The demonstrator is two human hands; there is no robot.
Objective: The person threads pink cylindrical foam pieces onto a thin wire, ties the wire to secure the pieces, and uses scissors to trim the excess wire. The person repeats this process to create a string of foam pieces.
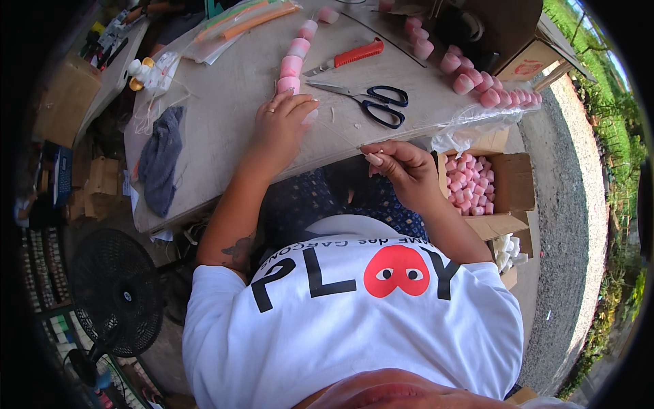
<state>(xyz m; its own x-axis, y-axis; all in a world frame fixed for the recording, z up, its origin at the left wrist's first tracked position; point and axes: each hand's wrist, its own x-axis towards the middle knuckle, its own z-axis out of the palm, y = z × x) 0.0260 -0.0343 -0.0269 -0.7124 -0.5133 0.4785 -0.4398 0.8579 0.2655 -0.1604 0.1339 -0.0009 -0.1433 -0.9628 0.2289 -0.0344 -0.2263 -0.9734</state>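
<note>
At the near edge of the table (225,102), the right hand (402,167) has its fingers pinched together on something too thin to make out, perhaps a thread. Just beside it, an open cardboard box (507,180) holds small pink rolls. The left hand (283,123) lies flat, fingers spread, touching the nearest of a row of pink spools (293,58). Beyond lie black scissors (378,102) and an orange-handled knife (347,56).
</note>
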